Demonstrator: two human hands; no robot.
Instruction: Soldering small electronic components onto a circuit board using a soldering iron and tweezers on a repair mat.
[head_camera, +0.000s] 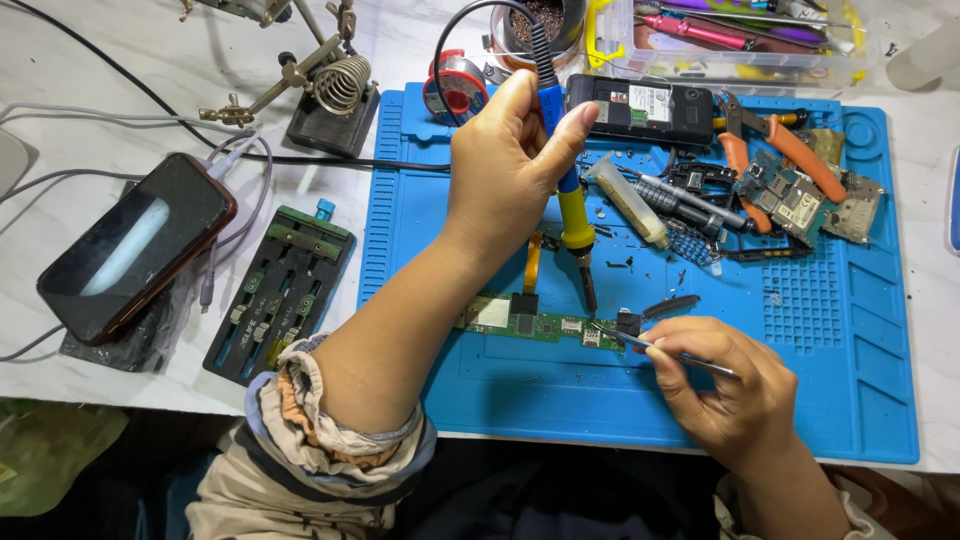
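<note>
Blue-handled iron (562, 180), clenched in the left hand (510, 165), needed a steady tip over the board (520, 320) while the right hand (720, 385) pinched tweezers (660, 350) still.

Bare mat (600, 400) before board (520, 320); clutter (760, 190) behind.

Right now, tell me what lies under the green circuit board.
The green circuit board lies flat on the blue work mat. Mat shows all around it; whatever sits directly beneath it is covered. The left forearm hides its left end.
</note>
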